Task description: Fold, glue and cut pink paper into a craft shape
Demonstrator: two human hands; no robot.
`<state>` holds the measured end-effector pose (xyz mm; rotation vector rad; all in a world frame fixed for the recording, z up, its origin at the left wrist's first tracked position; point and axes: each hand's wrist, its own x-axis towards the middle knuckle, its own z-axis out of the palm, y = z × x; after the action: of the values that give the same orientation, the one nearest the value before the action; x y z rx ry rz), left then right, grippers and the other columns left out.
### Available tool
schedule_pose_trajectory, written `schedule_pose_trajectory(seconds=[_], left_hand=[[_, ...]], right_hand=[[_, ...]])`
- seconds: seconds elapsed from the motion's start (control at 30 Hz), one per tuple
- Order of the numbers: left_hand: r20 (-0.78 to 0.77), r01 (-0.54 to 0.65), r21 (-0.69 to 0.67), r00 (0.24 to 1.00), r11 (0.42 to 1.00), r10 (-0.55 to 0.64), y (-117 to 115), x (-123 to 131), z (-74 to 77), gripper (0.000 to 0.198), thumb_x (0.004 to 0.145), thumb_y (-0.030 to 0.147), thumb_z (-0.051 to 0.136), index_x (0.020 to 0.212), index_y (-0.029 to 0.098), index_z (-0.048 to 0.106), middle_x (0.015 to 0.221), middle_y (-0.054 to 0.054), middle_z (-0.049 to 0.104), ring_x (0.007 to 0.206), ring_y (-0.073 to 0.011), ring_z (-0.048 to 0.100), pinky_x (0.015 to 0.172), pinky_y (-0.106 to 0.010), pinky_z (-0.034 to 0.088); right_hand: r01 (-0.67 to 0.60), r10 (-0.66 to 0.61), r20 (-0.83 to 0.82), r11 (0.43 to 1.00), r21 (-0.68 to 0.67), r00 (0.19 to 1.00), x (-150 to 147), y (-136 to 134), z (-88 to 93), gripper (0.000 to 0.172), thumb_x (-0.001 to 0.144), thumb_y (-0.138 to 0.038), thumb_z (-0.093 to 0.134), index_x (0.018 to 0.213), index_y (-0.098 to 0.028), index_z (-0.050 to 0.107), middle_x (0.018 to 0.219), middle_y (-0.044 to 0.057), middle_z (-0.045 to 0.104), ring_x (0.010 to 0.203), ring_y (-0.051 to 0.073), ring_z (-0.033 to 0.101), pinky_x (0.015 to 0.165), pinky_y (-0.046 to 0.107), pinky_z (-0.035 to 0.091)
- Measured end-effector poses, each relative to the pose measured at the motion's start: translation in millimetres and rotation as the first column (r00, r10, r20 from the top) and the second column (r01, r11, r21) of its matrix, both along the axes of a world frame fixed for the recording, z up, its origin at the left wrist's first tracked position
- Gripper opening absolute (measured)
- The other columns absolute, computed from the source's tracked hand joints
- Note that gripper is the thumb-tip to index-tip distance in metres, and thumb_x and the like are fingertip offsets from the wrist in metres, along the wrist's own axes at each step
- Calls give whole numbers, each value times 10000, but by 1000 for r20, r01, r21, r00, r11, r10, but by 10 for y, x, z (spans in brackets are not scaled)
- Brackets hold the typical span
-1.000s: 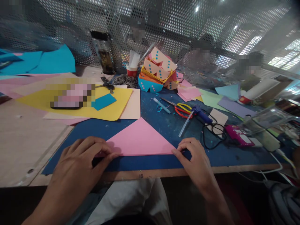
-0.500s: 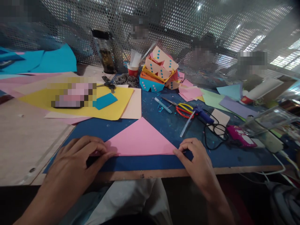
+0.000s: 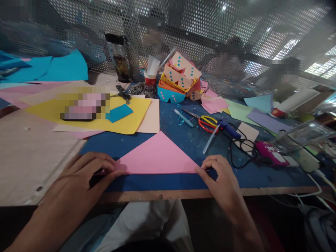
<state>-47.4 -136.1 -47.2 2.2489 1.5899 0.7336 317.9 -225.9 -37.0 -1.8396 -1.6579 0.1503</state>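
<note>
A pink paper triangle point(image 3: 157, 157) lies flat on the blue mat point(image 3: 183, 140), its folded long edge towards me. My left hand point(image 3: 81, 178) pinches the triangle's left corner with curled fingers. My right hand point(image 3: 220, 178) pinches the right corner, thumb and forefinger pressed on the paper's tip. Both hands rest on the mat near the table's front edge.
Yellow paper point(image 3: 126, 119) and other coloured sheets lie at the left. Behind the triangle are scissors point(image 3: 206, 123), a glue gun point(image 3: 228, 127) with its black cord, a stack of folded paper pieces point(image 3: 178, 78), a red cup point(image 3: 150, 79) and a dark bottle point(image 3: 120, 59). A perforated metal screen stands behind.
My left hand has slid a little to the left along the triangle's edge. The paper and my right hand stay almost where they were.
</note>
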Motion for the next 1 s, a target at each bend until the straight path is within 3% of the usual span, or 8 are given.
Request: schedule_pose_trajectory(seconds=[0.13,0.27,0.43,0.57,0.77,1.0], left_hand=[[-36,-5,50,999,999,7,-1,-45,-24,566,953,831,446,978,329,707,1144,15,676,1085,-258,635,970,-411,466],[-112,-21,67,993,998,28,-7,-111,-24,487,982,767,494,1003,321,686,1171,9,665,1163,-287,595,1002,-451,469],[-173,123,122,980,985,-101,-58,-76,-9,414,1065,632,423,1173,347,703,1250,-13,690,1202,-313,604,1084,-531,436],[-127,221,189,972,957,-200,-146,114,61,297,1088,446,442,1234,374,689,1241,3,730,1174,-301,645,1031,-493,476],[-24,374,263,924,889,-382,-160,548,125,224,1089,331,520,1255,319,671,1156,-9,735,1100,-235,652,944,-387,512],[38,320,278,938,906,-343,-54,757,77,163,1067,348,596,1016,239,706,995,-23,692,966,-228,604,868,-366,482]], right_hand=[[2,-2,-2,1000,4,1000,-8,0,6,201,998,-391,698,851,-263,648,1026,36,664,1003,255,626,930,433,448],[-9,8,7,1000,16,1000,-3,3,-2,205,998,-390,694,844,-263,648,1014,36,667,989,254,629,925,433,452],[-7,6,10,1000,15,1000,5,8,-8,191,994,-373,700,848,-261,647,1011,35,670,978,253,632,934,435,452],[-11,11,0,1000,11,1000,7,14,-8,192,988,-361,711,838,-260,647,1006,32,666,980,251,626,934,432,451],[-18,18,1,1000,22,1000,7,20,-13,211,994,-377,706,830,-258,645,1006,37,665,989,252,624,935,435,455],[-8,8,10,1000,21,1000,8,21,-20,218,992,-387,708,828,-259,642,1013,37,675,988,249,632,936,434,456]])
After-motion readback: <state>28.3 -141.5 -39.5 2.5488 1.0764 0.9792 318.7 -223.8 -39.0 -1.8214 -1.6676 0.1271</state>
